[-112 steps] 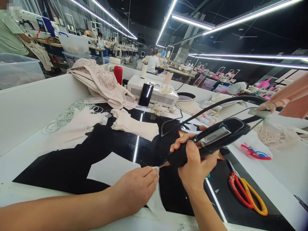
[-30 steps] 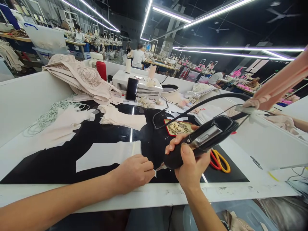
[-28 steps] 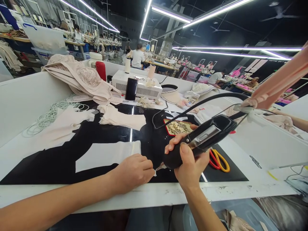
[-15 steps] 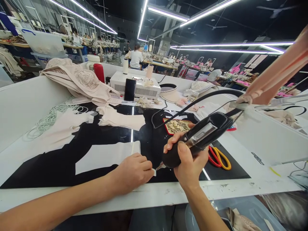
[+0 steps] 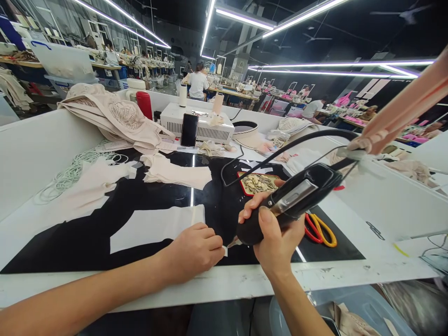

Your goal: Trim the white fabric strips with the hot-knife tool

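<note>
My left hand (image 5: 196, 252) is closed at the front of the black mat (image 5: 87, 233), pinching a small white piece (image 5: 225, 251) whose corner shows past the fingertips. Behind that hand lies a flat white fabric panel (image 5: 147, 228). My right hand (image 5: 276, 238) is wrapped round a black handheld tool (image 5: 297, 196), tilted with its pointed metal tip (image 5: 234, 241) down beside the small white piece. Whether the tip touches it I cannot tell. A black cable and a pink fabric strip (image 5: 402, 107) run up from the tool's back end.
Beyond the tool is a red-rimmed tray (image 5: 240, 176) of small pale pieces. Scissors (image 5: 324, 231) with red and yellow handles lie right of my right hand. Stacked beige fabric (image 5: 178, 172), a phone (image 5: 189, 130) and a white box (image 5: 168, 122) stand farther back.
The tool's back end and the pink strip have shifted slightly to the right and down. Both hands stay almost where they were.
</note>
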`<state>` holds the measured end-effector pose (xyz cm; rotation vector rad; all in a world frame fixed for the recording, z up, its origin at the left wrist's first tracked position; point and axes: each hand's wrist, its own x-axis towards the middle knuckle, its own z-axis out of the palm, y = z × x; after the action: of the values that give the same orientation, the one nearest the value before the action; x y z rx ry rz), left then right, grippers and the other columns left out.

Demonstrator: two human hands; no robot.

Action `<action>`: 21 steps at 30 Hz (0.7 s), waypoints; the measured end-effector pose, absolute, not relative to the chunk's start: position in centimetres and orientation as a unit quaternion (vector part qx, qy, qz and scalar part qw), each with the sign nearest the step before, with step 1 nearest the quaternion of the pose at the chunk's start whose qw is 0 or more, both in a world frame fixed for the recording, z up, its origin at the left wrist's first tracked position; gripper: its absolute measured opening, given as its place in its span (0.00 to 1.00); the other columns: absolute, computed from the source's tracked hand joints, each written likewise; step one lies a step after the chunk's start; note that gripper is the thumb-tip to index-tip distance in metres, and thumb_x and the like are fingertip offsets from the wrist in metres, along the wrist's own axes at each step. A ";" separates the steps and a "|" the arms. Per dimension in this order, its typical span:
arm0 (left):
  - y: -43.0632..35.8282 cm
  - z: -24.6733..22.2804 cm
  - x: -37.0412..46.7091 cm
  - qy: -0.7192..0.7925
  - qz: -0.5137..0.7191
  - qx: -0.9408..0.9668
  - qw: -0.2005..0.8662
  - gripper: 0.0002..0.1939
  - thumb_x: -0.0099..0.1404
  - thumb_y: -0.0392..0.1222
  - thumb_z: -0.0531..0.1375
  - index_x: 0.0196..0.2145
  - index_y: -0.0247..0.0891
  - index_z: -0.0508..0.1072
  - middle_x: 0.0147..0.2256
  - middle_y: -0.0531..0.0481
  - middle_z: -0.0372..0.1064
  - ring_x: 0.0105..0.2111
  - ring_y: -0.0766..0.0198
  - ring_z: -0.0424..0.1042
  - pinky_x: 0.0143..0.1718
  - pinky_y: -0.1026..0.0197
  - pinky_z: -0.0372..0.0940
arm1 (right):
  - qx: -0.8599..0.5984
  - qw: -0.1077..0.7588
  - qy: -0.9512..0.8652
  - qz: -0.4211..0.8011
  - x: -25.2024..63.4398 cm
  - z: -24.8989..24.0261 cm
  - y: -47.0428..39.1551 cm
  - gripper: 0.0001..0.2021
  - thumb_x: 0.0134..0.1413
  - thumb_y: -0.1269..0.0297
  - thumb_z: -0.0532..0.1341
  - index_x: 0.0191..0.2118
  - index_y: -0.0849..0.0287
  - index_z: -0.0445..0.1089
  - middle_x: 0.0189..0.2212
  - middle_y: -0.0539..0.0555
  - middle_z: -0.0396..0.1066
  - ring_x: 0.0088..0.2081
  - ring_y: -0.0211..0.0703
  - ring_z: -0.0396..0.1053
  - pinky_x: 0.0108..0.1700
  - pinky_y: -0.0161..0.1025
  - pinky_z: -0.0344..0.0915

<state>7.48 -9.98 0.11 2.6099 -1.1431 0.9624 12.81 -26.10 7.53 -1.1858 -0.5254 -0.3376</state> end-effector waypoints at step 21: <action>-9.7 0.0 7.3 -0.381 0.290 0.876 0.062 0.10 0.72 0.30 0.60 0.33 0.38 0.68 0.28 0.54 0.63 0.30 0.63 0.61 0.34 0.57 0.56 | -0.543 0.794 -0.226 -0.156 11.9 7.9 -26.5 0.17 0.59 0.63 0.68 0.50 0.48 0.65 0.32 0.45 0.71 0.26 0.37 0.70 0.27 0.38 0.73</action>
<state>7.29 -9.73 -0.04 2.6487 -1.1514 0.8758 11.90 -26.49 7.90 -1.1678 -0.4858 -0.3352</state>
